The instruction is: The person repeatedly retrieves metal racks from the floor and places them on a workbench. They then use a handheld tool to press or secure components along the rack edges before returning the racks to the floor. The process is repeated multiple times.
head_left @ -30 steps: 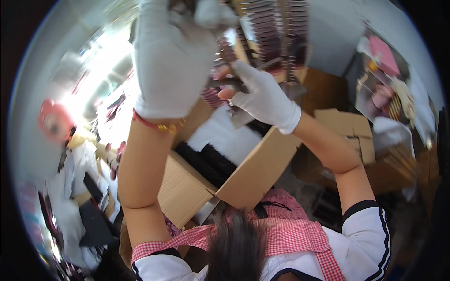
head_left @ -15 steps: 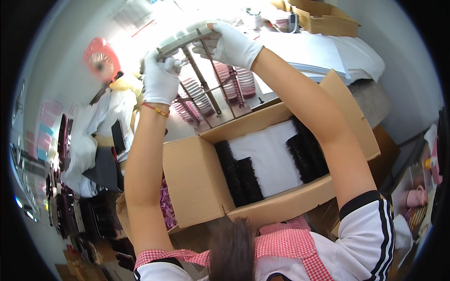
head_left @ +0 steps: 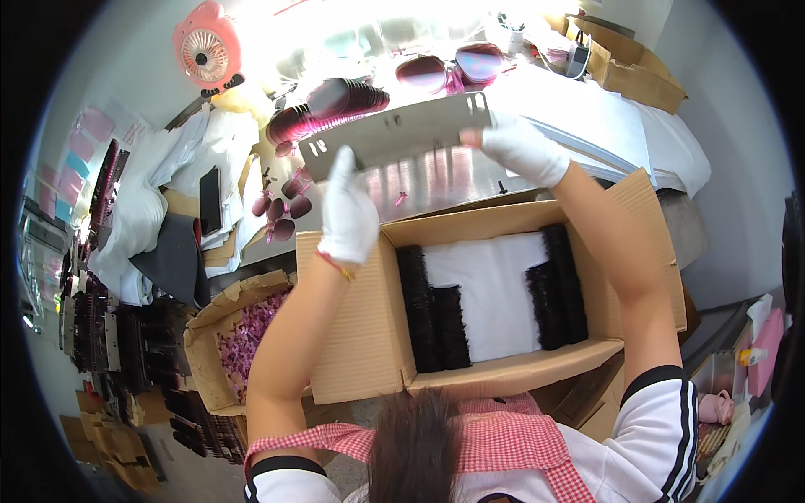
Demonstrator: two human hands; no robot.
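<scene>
Both hands wear white gloves with some fingertips bare. Between them is a grey metal rack (head_left: 398, 130), its long slotted plate tilted toward me. My left hand (head_left: 348, 214) grips the plate near its left end, one digit laid up along its face. My right hand (head_left: 524, 149) holds the right end, thumb on the front and other fingers partly hidden. Beyond the plate show stacked dark tinted lenses (head_left: 342, 98) and larger pinkish lenses (head_left: 422, 75). The rack's bars are mostly hidden. Small round tinted lenses (head_left: 283, 228) with pink bits hang or lie by the left end.
Nearest me stands an open cardboard box (head_left: 470, 377) with white sheet and black fuzzy-looking rows inside. A smaller carton (head_left: 201, 369) holds purple-pink bits. A pink fan (head_left: 205, 50), a phone (head_left: 210, 201), white paper stacks (head_left: 604, 126) and another carton (head_left: 637, 71) surround the worktop.
The rack has turned from showing its bars and pink lens stacks to showing its flat plate. Both hands have come lower and farther apart. The view has shifted too.
</scene>
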